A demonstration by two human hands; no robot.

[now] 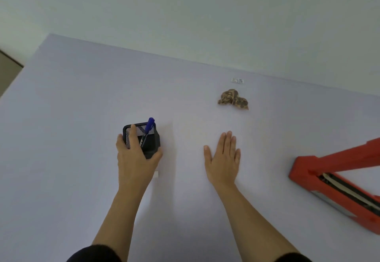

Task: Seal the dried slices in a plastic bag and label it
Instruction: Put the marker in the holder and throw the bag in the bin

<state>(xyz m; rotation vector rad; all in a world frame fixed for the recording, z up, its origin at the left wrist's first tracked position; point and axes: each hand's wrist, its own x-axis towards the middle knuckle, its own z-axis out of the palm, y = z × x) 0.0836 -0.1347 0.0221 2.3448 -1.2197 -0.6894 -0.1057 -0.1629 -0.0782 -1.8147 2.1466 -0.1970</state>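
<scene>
The left hand (133,155) gripped a black square pen holder of metal mesh (152,140), with the thumb on its near right corner and the fingers curled over its left side. A blue pen with a cap (148,128) stood tilted inside this holder. The right hand (223,159) lay flat on the pale lilac table (82,97), palm down, with the fingers straight and close together, and it held nothing. The brown dried slices (233,99) lay in a small heap farther away, beyond the right hand and well apart from it. It was not clear whether a plastic bag was around them. A small white label (237,80) lay just behind the heap. A red heat sealer with a raised arm (333,171) stood at the right edge.
</scene>
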